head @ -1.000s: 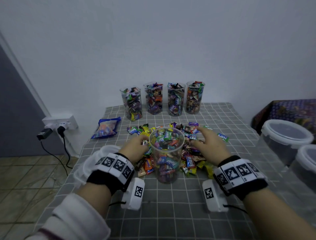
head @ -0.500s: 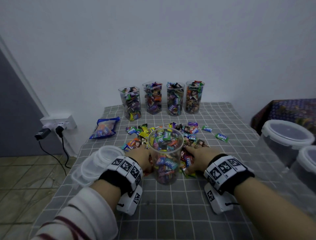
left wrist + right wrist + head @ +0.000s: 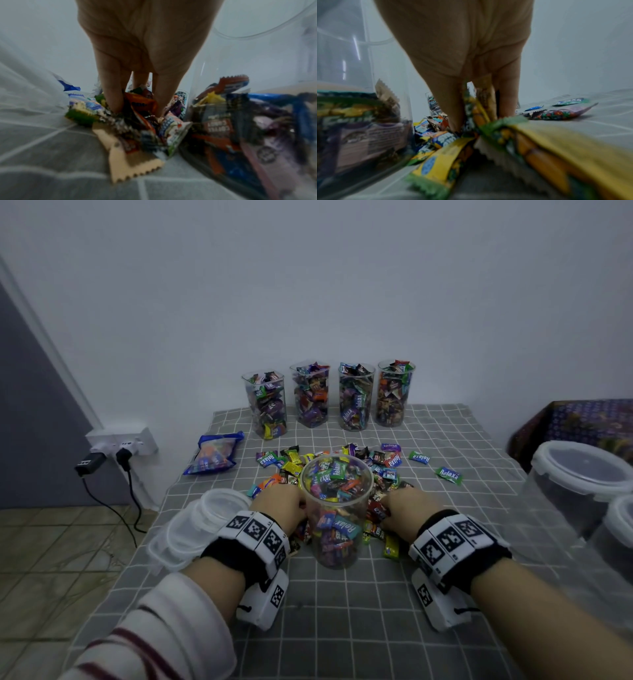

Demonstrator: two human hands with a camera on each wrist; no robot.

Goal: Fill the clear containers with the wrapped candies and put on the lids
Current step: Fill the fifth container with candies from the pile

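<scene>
A clear container stands in the middle of the table, filled to near its rim with wrapped candies. A loose candy pile lies behind and beside it. My left hand is down in the pile at the container's left side. In the left wrist view the left hand pinches candies, an orange wrapper between thumb and fingers, next to the container. My right hand is in the pile on the container's right. The right wrist view shows the right hand gripping yellow-green wrappers beside the container.
Four candy-filled containers without lids line the back wall. A stack of clear lids sits at the table's left edge, a blue bag behind it. Two large lidded tubs stand at the right. Stray candies lie right of the pile.
Both hands have drawn back from the far part of the pile to the container's sides, dragging candies along, and their fingers have closed on wrappers.
</scene>
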